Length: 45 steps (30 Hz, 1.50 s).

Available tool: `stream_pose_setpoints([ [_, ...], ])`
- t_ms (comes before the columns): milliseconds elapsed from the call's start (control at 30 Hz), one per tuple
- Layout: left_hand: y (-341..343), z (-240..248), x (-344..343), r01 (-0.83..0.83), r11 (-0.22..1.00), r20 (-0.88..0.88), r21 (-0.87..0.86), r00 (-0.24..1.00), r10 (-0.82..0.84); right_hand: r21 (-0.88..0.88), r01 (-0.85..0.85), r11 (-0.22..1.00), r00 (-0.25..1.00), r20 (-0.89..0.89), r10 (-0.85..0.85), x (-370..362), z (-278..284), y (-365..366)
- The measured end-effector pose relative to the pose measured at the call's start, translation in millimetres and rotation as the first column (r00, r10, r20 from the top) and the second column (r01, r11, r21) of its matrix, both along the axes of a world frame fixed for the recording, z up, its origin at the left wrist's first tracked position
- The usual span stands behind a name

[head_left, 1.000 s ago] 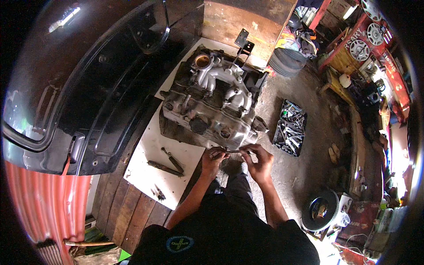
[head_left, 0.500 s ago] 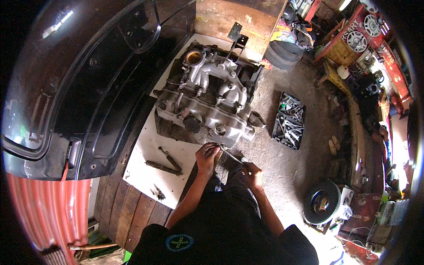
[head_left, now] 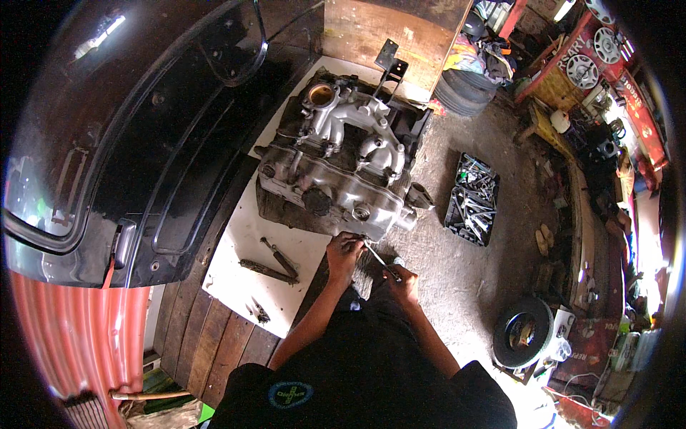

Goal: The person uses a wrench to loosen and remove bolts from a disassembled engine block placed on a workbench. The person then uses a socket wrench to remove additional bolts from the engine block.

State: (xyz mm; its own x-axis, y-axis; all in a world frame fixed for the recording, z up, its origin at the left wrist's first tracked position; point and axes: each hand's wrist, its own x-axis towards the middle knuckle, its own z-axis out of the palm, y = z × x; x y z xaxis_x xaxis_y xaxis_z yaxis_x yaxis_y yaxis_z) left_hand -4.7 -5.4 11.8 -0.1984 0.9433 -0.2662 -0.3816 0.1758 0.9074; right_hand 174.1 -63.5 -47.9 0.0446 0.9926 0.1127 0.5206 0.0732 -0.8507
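Car door (head_left: 136, 136) lies far left, white board (head_left: 243, 264) w/ two dark rods (head_left: 275, 263) next. Left hand (head_left: 344, 252) curls at engine (head_left: 343, 171) lower edge — grip unclear. Right hand (head_left: 404, 280) closed on thin metal tool (head_left: 379, 259) angled toward engine. Tool tray (head_left: 471, 200) on dirt, right.

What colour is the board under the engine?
White, seen in the head view: board under the engine.
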Motion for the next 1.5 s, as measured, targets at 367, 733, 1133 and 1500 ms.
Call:
stream_pose_setpoints([
  [367, 2.1, -6.8, -0.4, 0.017, 0.997, -0.179, 0.076, 0.984, -0.003, -0.063, -0.146, 0.987, 0.988, 0.045, 0.149, -4.9, -2.0, -0.2],
  [733, -0.5, 33.5, 7.3, 0.003, 0.994, -0.616, 0.108, 0.785, 0.064, -0.227, -0.247, 0.942, 0.955, 0.11, 0.277, -9.1, 5.8, 7.3],
  [1133, 2.6, 11.8, -4.9, 0.028, 0.992, -0.688, 0.122, 0.723, 0.065, -0.131, -0.264, 0.956, 0.949, 0.144, 0.282, -18.6, -29.9, 12.6],
  [1500, 3.4, 0.1, -4.2, 0.054, 0.984, -0.493, 0.168, 0.869, 0.036, -0.168, -0.025, 0.985, 0.998, 0.059, 0.035, -30.2, -13.7, 8.4],
])
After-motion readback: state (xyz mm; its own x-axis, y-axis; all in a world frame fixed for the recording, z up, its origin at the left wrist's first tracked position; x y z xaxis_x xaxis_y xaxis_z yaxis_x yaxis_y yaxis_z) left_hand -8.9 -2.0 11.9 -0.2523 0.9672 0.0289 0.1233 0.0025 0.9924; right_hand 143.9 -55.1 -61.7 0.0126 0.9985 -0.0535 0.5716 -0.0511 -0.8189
